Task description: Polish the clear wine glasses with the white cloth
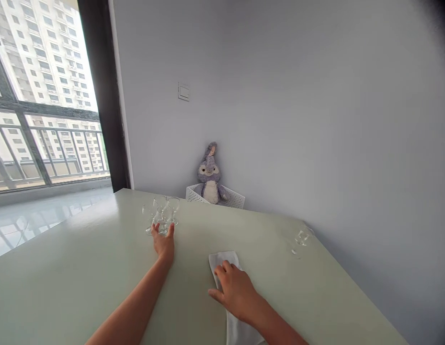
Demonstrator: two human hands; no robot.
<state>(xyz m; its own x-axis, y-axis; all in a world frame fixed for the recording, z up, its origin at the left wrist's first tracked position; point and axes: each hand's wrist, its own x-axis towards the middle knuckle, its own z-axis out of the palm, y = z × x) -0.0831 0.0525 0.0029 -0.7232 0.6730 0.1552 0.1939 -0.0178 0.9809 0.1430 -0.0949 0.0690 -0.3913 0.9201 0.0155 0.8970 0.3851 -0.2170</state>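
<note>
Several clear stemmed glasses [174, 206] stand in a group on the pale table. My left hand [164, 244] is stretched out to the nearest one, thumb and fingers apart on either side of its foot. Whether the skin touches the glass I cannot tell. A folded white cloth [222, 258] lies flat on the table to the right. Over its middle is my right hand [234, 290], palm down, fingers loosely bent and thumb apart. Nothing shows in its grasp, and part of the cloth is hidden beneath it.
Another clear glass [302, 238] is near the table's [82, 268] right edge, with a small shiny piece [293, 251] beside it. Behind the far edge, a white perforated basket [234, 197] holds a purple plush toy [210, 179]. A grey wall [297, 120] borders the right side.
</note>
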